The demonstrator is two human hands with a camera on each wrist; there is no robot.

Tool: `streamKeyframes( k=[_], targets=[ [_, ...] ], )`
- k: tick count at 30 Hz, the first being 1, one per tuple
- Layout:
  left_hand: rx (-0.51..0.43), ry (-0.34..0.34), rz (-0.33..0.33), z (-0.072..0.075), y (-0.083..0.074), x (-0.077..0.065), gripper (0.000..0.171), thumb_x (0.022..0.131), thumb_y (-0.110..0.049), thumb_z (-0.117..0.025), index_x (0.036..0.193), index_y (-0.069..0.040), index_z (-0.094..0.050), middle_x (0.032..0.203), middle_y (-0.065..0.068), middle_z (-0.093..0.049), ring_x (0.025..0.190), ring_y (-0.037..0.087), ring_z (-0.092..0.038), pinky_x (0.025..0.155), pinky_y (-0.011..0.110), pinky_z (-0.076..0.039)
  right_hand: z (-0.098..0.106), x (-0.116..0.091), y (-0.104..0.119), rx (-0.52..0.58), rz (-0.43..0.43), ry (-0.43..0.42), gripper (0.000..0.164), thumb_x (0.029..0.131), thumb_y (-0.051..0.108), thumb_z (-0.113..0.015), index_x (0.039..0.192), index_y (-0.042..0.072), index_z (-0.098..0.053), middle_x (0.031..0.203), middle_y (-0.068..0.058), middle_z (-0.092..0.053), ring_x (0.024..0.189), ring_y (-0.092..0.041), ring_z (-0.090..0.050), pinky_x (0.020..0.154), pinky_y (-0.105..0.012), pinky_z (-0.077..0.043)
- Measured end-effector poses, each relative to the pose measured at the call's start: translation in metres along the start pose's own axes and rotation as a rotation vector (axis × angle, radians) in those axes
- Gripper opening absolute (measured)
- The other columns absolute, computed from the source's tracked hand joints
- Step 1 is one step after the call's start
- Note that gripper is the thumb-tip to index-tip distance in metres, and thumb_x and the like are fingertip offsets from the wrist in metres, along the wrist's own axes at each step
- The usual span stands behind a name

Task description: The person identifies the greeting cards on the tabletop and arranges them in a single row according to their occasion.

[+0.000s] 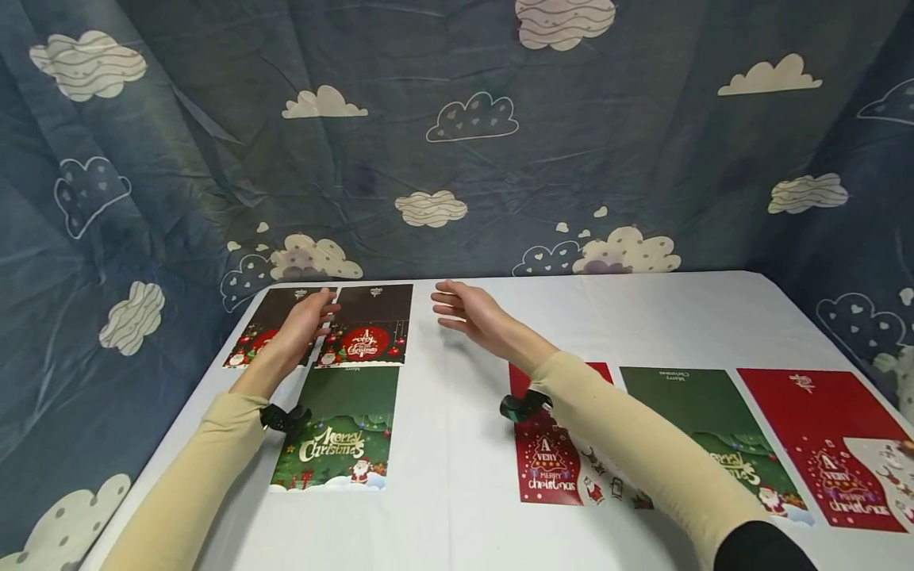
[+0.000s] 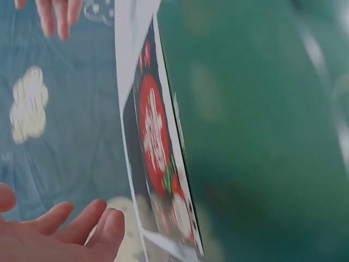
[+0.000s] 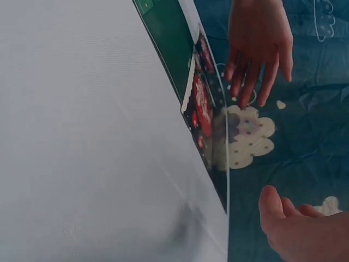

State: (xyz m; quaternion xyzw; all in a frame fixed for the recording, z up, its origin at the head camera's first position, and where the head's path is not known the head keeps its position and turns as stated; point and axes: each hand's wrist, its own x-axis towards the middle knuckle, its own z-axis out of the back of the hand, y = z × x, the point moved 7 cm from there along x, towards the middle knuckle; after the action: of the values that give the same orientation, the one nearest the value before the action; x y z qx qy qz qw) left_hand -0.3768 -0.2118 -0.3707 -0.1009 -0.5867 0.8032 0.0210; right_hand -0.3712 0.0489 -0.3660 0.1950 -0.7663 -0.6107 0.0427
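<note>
My left hand point(image 1: 301, 327), its fingers loosely extended, hovers over two dark Christmas cards with red round prints: the left dark card point(image 1: 260, 321), partly covered by the hand, and the right dark card point(image 1: 374, 309). Below them lies a green Merry Christmas card point(image 1: 350, 404), under my left wrist. To the right of the dark cards, my right hand point(image 1: 474, 316) hangs above the white tabletop with straight fingers, holding nothing. The two hands face each other, apart, and the right wrist view also shows the left hand point(image 3: 259, 52) with fingers spread.
On the right lie a red card point(image 1: 539, 476), partly hidden by my right forearm, a second green card point(image 1: 678, 396) and another red card point(image 1: 793, 408). A white cloth point(image 1: 457, 492) covers the table. A blue curtain with cloud prints point(image 1: 457, 182) hangs behind it.
</note>
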Motion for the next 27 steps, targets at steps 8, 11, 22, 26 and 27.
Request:
streamKeyframes(
  k=[8,11,22,26,27],
  targets=[
    [-0.009,0.059,-0.056,-0.044,-0.017,-0.022,0.055,0.109,-0.031,-0.029,0.152,0.003,-0.025,0.149,0.028,-0.035,0.137,0.042,-0.032,0.110,0.054,-0.030,0.013,-0.043,0.014,-0.134,0.013,0.068,0.050,0.107,0.028,-0.040,0.150,0.002,-0.036,0.148,-0.014,-0.044,0.132,-0.029,-0.046,0.106,-0.039,-0.041],
    [-0.027,0.076,-0.079,-0.059,-0.023,-0.031,0.054,0.109,-0.031,-0.033,0.151,0.003,-0.028,0.147,0.028,-0.038,0.135,0.042,-0.035,0.109,0.055,-0.031,0.017,-0.058,0.015,-0.187,0.019,0.094,0.050,0.107,0.028,-0.040,0.151,0.004,-0.035,0.149,-0.014,-0.043,0.132,-0.030,-0.046,0.107,-0.040,-0.041],
    [0.011,0.111,-0.068,-0.066,-0.024,-0.074,0.051,0.108,-0.031,-0.038,0.148,0.001,-0.036,0.144,0.025,-0.044,0.131,0.041,-0.040,0.106,0.050,-0.037,0.020,-0.104,-0.002,-0.205,-0.014,0.196,0.052,0.108,0.026,-0.037,0.152,-0.001,-0.029,0.154,-0.018,-0.034,0.137,-0.037,-0.039,0.106,-0.041,-0.041],
    [0.038,0.090,-0.028,-0.049,-0.014,-0.091,0.053,0.108,-0.034,-0.037,0.147,0.002,-0.036,0.145,0.025,-0.043,0.131,0.041,-0.040,0.106,0.050,-0.037,0.013,-0.112,-0.013,-0.177,-0.039,0.236,0.052,0.108,0.026,-0.037,0.151,-0.002,-0.029,0.155,-0.020,-0.031,0.138,-0.041,-0.036,0.106,-0.041,-0.042],
    [0.044,0.083,-0.015,-0.044,-0.010,-0.095,0.054,0.108,-0.035,-0.036,0.147,0.002,-0.035,0.145,0.025,-0.042,0.131,0.041,-0.039,0.106,0.050,-0.037,0.011,-0.114,-0.016,-0.170,-0.047,0.246,0.052,0.108,0.026,-0.037,0.151,-0.002,-0.028,0.155,-0.020,-0.030,0.138,-0.041,-0.035,0.106,-0.041,-0.041]
  ],
)
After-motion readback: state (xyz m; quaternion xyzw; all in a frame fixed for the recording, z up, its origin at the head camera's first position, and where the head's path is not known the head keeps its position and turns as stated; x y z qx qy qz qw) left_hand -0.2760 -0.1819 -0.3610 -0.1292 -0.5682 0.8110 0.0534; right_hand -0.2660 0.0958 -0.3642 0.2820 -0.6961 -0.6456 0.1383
